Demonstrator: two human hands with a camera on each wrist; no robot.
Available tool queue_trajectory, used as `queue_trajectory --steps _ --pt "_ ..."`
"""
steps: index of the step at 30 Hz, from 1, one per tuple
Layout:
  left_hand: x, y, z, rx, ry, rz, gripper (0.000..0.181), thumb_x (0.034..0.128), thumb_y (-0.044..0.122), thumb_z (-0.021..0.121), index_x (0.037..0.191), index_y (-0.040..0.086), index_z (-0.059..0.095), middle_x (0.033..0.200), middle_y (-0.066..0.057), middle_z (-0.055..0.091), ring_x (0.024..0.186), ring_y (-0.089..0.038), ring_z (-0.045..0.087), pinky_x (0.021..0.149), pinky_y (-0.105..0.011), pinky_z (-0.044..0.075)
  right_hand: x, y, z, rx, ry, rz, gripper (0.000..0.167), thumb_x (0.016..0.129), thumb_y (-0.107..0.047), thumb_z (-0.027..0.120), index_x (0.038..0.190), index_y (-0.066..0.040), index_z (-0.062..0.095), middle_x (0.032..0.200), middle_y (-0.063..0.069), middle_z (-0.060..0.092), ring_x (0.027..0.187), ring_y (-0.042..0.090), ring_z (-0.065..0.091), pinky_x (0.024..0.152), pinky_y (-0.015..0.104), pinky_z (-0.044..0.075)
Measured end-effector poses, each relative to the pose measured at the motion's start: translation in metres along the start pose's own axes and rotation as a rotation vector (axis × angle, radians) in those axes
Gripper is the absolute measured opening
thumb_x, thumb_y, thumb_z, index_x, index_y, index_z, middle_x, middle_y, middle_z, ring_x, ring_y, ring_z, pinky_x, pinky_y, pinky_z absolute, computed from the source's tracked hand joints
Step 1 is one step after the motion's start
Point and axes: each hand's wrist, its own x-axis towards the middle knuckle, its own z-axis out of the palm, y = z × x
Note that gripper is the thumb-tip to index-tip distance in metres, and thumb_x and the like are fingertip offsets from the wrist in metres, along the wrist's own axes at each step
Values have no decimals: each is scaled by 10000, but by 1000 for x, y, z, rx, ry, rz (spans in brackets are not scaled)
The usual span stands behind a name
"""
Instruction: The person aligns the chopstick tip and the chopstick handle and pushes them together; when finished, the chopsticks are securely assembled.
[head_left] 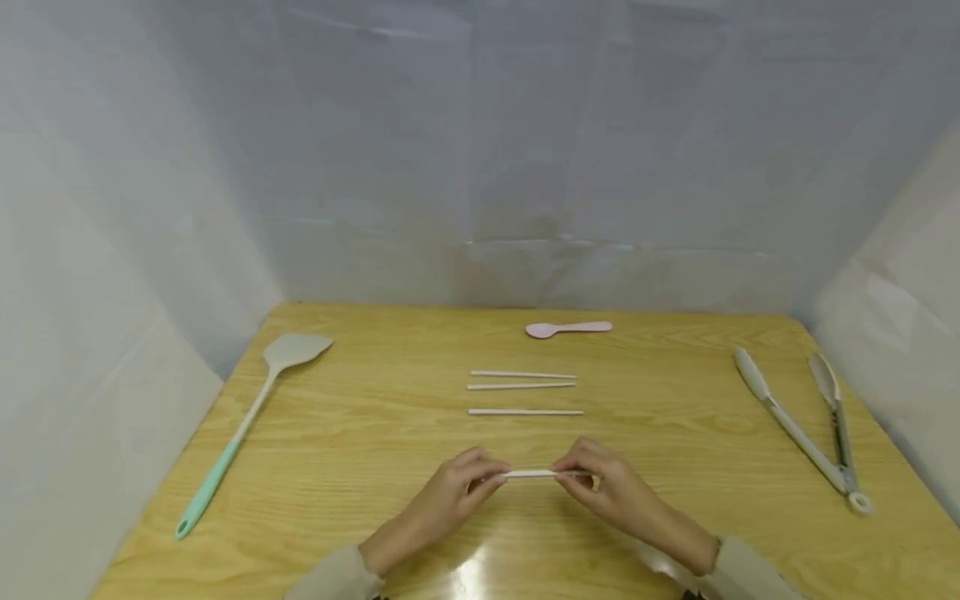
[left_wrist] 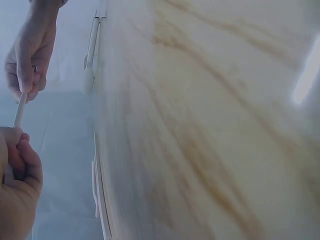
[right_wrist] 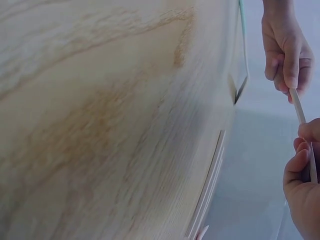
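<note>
A pale, slim chopstick (head_left: pixel 529 473) is held level over the near middle of the table. My left hand (head_left: pixel 457 487) pinches its left part between thumb and fingers, and my right hand (head_left: pixel 611 487) pinches it farther right. A short stretch of it shows between the hands, and a tip pokes out past the right fingers. In the left wrist view the chopstick (left_wrist: pixel 20 111) spans from one hand to the other. Beyond the hands lie three similar chopsticks, roughly parallel: a far one (head_left: pixel 523 374), a middle one (head_left: pixel 521 386) and a nearer one (head_left: pixel 525 412).
A pink spoon (head_left: pixel 573 327) lies near the table's back edge. On the left is a spatula (head_left: pixel 238 429) with a mint-green handle. Spread tongs (head_left: pixel 802 437) lie on the right. Pale sheeting (head_left: pixel 480 167) surrounds the wooden table (head_left: pixel 360 433) at the back and sides.
</note>
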Motion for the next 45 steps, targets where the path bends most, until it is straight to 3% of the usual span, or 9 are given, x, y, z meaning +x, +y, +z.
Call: queue_trajectory --steps 7,13,18,23,27,32,36,40,45 --pt "-3 -3 -3 23 -32 -52 174 912 62 605 1051 -17 674 861 -32 620 681 28 445 550 -149 448 1 0 5 21 -31 31 205 768 123 688 920 -13 681 793 13 594 664 11 488 521 149 457" --pt "-3 -4 -7 12 -65 -125 196 922 91 602 1080 -1 674 903 -39 641 714 12 488 607 -166 482 -1 4 4 10 -91 74 314 749 183 586 992 19 698 857 26 582 712 8 482 551 166 468" --pt "-1 -4 -9 9 -77 -155 229 944 96 572 1115 -31 655 911 -85 662 747 -28 545 660 -185 510 -3 11 0 -60 -98 121 226 812 118 633 992 4 709 868 -1 560 734 17 516 570 165 478" --pt "2 -4 -14 34 -62 -200 228 940 83 576 1115 -40 655 941 -100 677 743 -53 560 660 -195 509 -4 16 -3 -134 -45 192 103 803 9 714 893 -39 708 820 -33 576 721 13 552 577 184 486" --pt "5 -6 -18 38 -56 -245 222 933 63 581 1115 -44 652 952 -117 676 741 -78 569 660 -198 507 -5 18 -4 -161 -11 222 103 780 5 735 871 -27 701 809 -20 588 712 23 552 577 191 479" --pt "10 -9 -20 64 -40 -303 205 922 64 599 1092 -26 668 936 -89 671 741 -95 571 652 -202 504 -4 29 -5 -161 38 192 150 750 74 729 873 -6 696 811 10 613 701 45 561 563 192 479" --pt "17 -13 -20 88 -49 -342 185 915 57 610 1075 -2 682 972 -86 670 802 -157 614 683 -221 519 -2 39 -6 -130 90 190 88 780 21 723 858 -11 697 801 -15 613 696 15 548 558 188 475" --pt "24 -20 -19 84 -78 -378 180 905 26 614 1068 -6 682 1021 -136 670 869 -221 641 705 -254 535 1 46 -7 -143 80 261 80 784 18 721 856 -10 702 795 -8 614 696 31 544 567 207 479" --pt "31 -29 -18 74 -79 -404 157 902 31 622 1032 -26 688 1005 -163 683 894 -253 647 728 -282 538 6 52 -10 -161 5 425 64 806 8 714 866 -9 705 801 15 617 718 74 551 610 222 491"
